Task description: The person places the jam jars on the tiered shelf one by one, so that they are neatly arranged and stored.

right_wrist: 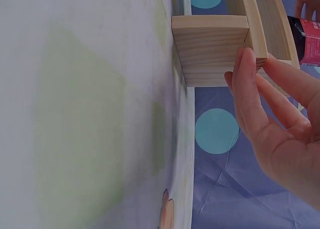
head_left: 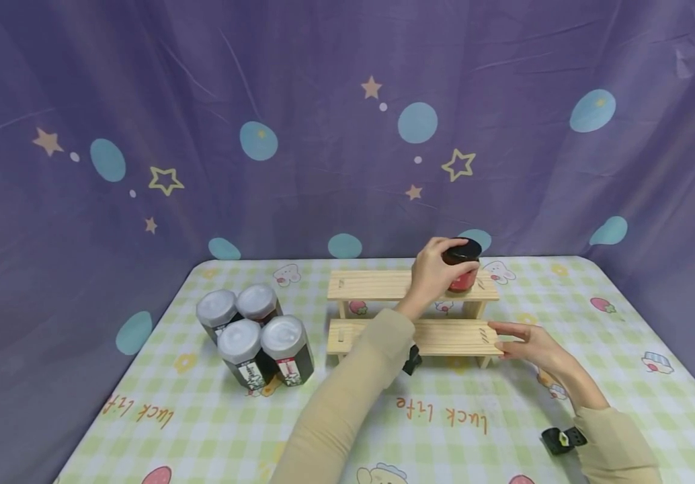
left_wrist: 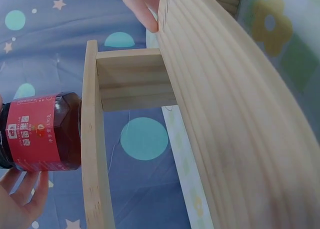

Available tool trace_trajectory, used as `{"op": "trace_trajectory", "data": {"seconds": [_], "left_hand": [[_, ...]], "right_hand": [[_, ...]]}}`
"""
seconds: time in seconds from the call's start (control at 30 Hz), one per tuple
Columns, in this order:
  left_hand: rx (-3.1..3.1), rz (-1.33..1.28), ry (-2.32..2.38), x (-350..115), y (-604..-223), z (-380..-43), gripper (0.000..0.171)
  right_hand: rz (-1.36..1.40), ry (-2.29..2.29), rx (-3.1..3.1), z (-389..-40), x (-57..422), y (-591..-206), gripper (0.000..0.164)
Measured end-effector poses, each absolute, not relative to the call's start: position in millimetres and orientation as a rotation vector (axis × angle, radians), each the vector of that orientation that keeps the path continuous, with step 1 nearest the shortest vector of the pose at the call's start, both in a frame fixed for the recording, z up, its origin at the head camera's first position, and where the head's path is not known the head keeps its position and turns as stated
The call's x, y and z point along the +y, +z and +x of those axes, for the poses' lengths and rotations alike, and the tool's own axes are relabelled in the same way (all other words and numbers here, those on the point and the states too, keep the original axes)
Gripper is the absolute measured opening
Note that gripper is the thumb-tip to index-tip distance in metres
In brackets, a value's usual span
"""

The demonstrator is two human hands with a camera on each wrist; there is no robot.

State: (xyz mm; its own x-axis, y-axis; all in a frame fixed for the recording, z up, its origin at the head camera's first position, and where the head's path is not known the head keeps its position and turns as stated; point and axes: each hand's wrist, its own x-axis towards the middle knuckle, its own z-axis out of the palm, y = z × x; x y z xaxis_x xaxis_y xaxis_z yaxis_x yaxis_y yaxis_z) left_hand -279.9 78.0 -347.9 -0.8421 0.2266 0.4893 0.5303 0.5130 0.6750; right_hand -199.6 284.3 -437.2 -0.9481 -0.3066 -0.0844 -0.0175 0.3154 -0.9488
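Note:
A jar with a black lid and a red label stands upright at the right end of the upper board of a two-tier wooden shelf. My left hand grips it round the lid, reaching over the lower board. In the left wrist view the base of the jar is right at the upper board. With my right hand I pinch the right end of the lower board. The right wrist view shows those fingers about the corner of that board.
Several dark jars with grey lids stand grouped on the tablecloth left of the shelf. Behind the table hangs a purple curtain. Black wrist straps are on both arms.

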Motion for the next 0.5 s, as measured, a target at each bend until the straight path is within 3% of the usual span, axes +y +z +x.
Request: {"op": "trace_trajectory", "data": {"seconds": [0.5], "left_hand": [[-2.438,-0.677,-1.273,78.0,-347.8,-279.0,0.044]], "right_hand": [[-0.287,-1.691,2.339,-198.8,283.2,-437.0,0.054]]}}
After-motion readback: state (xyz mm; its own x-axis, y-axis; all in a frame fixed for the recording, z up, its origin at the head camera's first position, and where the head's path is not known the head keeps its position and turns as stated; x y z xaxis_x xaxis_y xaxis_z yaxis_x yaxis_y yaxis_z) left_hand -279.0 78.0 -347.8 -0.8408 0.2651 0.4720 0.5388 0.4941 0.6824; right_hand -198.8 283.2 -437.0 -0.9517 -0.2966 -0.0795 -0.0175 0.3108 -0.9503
